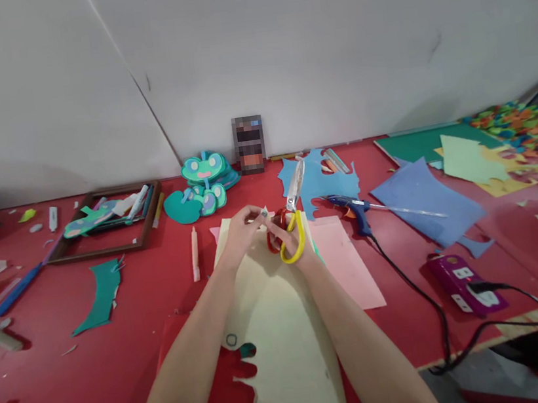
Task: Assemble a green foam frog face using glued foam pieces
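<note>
My right hand (pixel 289 237) has hold of a pair of scissors (pixel 296 188) with one yellow and one red handle loop. The blades point up and away from me, towards the wall. Close beside it, my left hand (pixel 244 231) is closed in a pinch at the right hand's fingertips. A tiny pale and dark bit shows there, too small to name. Under both wrists lies a large cream craft sheet (pixel 286 331) with a ragged cut left edge and a small circle drawn on it. A pink sheet (pixel 346 261) rests to its right.
Beyond my hands are blue scrap (pixel 318 178) and stacked teal frog-face cutouts (pixel 204 170). On the right, a glue gun (pixel 357 210) is corded towards a purple power strip (pixel 466 284). A brown frame (pixel 102 253), a teal scrap (pixel 100 296) and a peach marker (pixel 195 254) lie left.
</note>
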The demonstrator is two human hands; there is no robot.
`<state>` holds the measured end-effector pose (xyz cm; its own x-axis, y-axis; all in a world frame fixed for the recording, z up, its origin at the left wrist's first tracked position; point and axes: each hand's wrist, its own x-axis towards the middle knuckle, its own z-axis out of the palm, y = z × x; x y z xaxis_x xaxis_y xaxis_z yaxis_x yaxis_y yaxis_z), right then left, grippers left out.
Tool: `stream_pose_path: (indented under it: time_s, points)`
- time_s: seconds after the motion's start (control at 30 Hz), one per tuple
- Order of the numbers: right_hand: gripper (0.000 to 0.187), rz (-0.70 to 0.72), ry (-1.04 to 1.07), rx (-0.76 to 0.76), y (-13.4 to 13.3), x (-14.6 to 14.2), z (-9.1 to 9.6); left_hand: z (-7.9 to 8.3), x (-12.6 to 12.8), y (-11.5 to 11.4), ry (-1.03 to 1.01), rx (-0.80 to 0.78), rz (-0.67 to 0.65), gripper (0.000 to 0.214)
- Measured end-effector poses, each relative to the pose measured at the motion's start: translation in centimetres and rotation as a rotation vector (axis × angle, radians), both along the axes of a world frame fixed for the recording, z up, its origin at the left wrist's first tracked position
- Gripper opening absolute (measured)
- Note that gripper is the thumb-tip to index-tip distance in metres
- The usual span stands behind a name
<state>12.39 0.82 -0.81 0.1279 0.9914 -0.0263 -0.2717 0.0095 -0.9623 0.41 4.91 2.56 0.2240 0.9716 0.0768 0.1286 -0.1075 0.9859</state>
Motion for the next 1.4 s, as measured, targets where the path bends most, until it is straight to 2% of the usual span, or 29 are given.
stream_pose_path:
  time_s: [0.17,0.47,0.73,0.9,1.1,1.23,1.33,1.4]
  points:
    - [0.029,-0.004,-0.058,0.007,-0.1,0.0,0.1,-0.4,0.3,-0.1,-0.053,-0.026,0.003,0.013]
    - [0.021,-0.160,-0.011,0.029,-0.2,0.2,0.7,-0.2,0.0,-0.1,-0.056,-0.064,-0.023,0.019]
    - [0.021,-0.234,0.084,0.055,0.2,0.6,0.4,0.1,-0.9,0.1,0.100,-0.003,-0.219,0.014]
    - [0.020,-0.169,0.061,0.074,0.0,0.7,0.4,1.2,-1.7,-0.3,0.200,-0.010,-0.312,0.016]
    - [0.023,-0.063,-0.068,0.048,-0.5,0.4,0.6,1.9,-2.4,-0.3,0.180,-0.066,-0.288,0.025]
    - [0.026,-0.055,-0.100,0.031,-0.6,0.3,0.7,1.9,-2.6,-0.1,0.239,-0.021,-0.275,0.021]
    - [0.029,-0.114,-0.092,0.034,-0.6,0.2,0.8,2.0,-2.4,0.1,0.248,0.053,-0.201,0.018]
    - [0.033,-0.144,-0.048,-0.003,-0.5,0.1,0.9,2.3,-2.0,0.1,0.181,0.080,-0.095,0.019]
